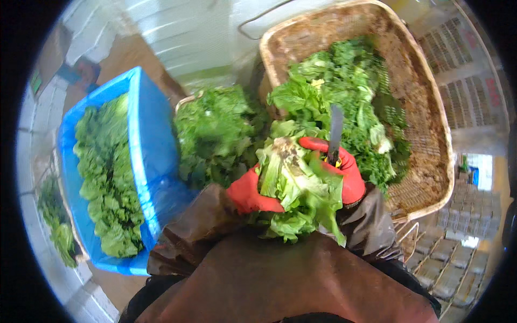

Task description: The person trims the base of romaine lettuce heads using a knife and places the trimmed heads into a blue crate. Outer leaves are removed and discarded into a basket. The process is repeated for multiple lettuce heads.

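A head of lettuce [301,185] with browned leaf bases is held in front of my apron. My left hand [256,191], in a red glove, grips its left side. My right hand [343,173], also red-gloved, grips a knife [336,127] with its blade pointing away from me, and its fingers rest against the lettuce's upper right side. Beyond my hands, loose green leaves [351,89] lie in a stained plastic basket [430,121]. To the left, a blue-lined crate [155,133] holds rows of leafy lettuce [111,181].
Between the blue-lined crate and the basket is a heap of leafy greens [218,125]. More greens [58,222] sit in a container at the far left. Stacked crates [444,258] stand at the right. A bent metal rod [248,30] is near the top.
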A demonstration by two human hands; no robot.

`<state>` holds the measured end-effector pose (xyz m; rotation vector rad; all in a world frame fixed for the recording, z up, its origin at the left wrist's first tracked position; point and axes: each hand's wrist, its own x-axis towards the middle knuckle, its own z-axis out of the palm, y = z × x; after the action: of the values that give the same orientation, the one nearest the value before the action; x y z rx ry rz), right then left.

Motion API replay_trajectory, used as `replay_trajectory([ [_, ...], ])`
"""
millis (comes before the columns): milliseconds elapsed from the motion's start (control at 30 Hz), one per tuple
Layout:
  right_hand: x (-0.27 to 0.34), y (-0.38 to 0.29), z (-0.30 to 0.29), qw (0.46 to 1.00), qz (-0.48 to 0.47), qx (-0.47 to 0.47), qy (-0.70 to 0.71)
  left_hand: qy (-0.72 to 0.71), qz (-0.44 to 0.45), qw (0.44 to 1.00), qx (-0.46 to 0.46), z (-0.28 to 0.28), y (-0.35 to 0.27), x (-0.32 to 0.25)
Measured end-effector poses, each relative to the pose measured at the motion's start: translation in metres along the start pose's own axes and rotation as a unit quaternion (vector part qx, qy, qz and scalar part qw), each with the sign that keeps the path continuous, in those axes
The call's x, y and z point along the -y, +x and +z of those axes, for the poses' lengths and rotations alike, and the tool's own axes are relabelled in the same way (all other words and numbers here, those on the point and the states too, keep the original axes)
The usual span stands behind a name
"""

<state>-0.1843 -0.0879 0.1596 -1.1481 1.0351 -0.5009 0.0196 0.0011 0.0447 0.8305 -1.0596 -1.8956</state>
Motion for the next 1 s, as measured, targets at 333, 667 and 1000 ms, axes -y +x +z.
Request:
replay_trajectory([
  [333, 0.009, 0.014, 0.024, 0.641, -0.258, 0.185, -0.699, -0.099, -0.080, 0.968, -0.215, 0.028, -0.090, -0.011],
  [667, -0.013, 0.050, 0.050, 0.913, -0.035, 0.262, -0.312, -0.065, -0.002, 0.976, -0.207, 0.001, -0.111, -0.014],
  [1000, -0.048, 0.072, -0.004, 0.955, 0.057, 0.288, -0.043, -0.166, -0.035, 0.972, -0.161, -0.032, -0.087, -0.005],
])
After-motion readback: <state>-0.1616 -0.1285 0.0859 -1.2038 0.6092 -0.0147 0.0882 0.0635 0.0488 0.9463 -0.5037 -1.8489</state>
